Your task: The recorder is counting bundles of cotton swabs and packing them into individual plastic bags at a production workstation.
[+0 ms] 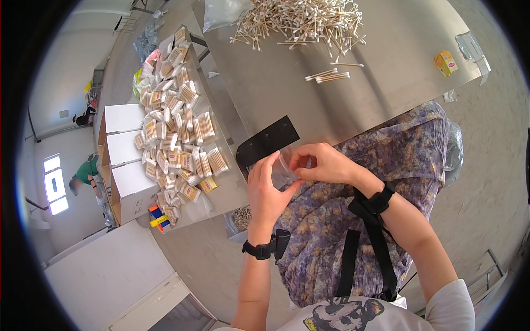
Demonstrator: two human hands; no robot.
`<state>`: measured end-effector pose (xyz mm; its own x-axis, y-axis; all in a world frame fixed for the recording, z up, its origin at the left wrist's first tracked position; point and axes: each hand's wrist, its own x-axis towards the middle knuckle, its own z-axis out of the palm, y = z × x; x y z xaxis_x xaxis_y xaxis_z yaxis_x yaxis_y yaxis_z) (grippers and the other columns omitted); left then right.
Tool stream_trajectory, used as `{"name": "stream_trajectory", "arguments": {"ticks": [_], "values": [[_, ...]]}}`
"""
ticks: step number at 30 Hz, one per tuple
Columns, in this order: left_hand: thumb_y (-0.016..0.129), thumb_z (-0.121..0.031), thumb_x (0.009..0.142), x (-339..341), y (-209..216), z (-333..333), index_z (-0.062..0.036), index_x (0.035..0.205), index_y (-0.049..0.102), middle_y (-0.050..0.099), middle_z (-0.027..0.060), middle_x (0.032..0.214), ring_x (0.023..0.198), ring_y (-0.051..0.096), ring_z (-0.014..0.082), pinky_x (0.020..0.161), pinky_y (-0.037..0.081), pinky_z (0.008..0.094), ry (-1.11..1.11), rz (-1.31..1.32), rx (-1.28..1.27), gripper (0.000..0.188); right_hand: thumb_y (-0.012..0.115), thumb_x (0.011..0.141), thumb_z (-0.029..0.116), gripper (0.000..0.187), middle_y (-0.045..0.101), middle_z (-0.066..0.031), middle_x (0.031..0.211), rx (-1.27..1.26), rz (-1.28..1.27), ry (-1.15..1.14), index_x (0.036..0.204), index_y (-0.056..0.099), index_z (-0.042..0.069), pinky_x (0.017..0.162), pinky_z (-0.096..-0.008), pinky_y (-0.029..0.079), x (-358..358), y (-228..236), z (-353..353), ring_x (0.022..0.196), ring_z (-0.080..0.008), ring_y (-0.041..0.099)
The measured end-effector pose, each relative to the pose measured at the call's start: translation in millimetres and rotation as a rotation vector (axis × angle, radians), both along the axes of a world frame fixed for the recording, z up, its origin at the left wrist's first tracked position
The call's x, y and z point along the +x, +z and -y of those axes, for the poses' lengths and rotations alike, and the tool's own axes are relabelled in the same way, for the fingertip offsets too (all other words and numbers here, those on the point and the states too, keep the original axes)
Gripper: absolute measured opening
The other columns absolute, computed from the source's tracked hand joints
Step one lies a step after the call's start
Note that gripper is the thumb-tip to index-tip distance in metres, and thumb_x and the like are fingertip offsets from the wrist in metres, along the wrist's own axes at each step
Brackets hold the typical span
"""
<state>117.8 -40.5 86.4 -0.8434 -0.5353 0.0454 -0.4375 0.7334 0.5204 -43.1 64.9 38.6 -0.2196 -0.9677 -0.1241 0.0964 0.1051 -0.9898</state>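
Observation:
My left hand and my right hand meet at the near edge of the metal table, above my lap. Between them is a small clear plastic bag. My left thumb and fingers curve around one side of it, while my right hand pinches the other side. Just beyond my left fingertips lies a black flat plate on the table corner. Farther off, a large heap of cotton swabs covers the table's far side. Several loose swabs lie closer to me.
On the left table, many packed swab bags are piled beside white open cartons. A yellow small box sits at the metal table's right. A person in green stands far left. Below the gap is a bin of swabs.

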Motion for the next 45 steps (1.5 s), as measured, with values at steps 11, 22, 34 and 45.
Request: {"name": "stream_trajectory", "arguments": {"ticks": [11,22,34,45], "values": [[0.091,-0.016,0.061,-6,2,-6,-0.0067,0.124,0.059,0.064,0.0100,0.119,0.110,0.061,0.0303,0.095,0.048,0.0417,-0.028,0.014,-0.059,0.070,0.069,0.079,0.010,0.017,0.072,-0.0111,0.083,-0.004,-0.033,-0.022,0.092,0.069,0.000,0.072,-0.0332,0.055,1,-1,0,0.078,-0.0219,0.070],[0.092,-0.017,0.060,-9,0,-11,-0.0073,0.125,0.057,0.064,0.0095,0.118,0.110,0.060,0.0299,0.095,0.048,0.0423,-0.043,0.020,-0.082,0.075,0.069,0.081,0.009,0.011,0.068,-0.0070,0.078,-0.032,-0.053,-0.081,0.088,0.066,0.000,0.065,-0.0287,0.052,3,-1,-1,0.069,-0.0140,0.064],[0.089,-0.012,0.066,-5,-5,-10,-0.0067,0.125,0.055,0.062,0.0108,0.116,0.106,0.061,0.0271,0.088,0.050,0.0382,0.012,-0.042,0.076,0.068,0.066,0.081,0.006,0.010,0.067,-0.0082,0.072,0.054,-0.038,-0.104,0.085,0.062,-0.002,0.063,-0.0297,0.052,4,-1,-1,0.067,-0.0143,0.064],[0.091,-0.015,0.064,26,-1,32,-0.0055,0.114,0.061,0.066,0.0058,0.101,0.094,0.060,0.0187,0.082,0.049,0.0320,0.314,0.071,0.151,0.059,0.073,0.087,0.017,0.019,0.070,-0.0076,0.082,0.046,-0.063,-0.119,0.091,0.065,0.000,0.068,-0.0304,0.052,5,-4,-1,0.075,-0.0162,0.066]]}}
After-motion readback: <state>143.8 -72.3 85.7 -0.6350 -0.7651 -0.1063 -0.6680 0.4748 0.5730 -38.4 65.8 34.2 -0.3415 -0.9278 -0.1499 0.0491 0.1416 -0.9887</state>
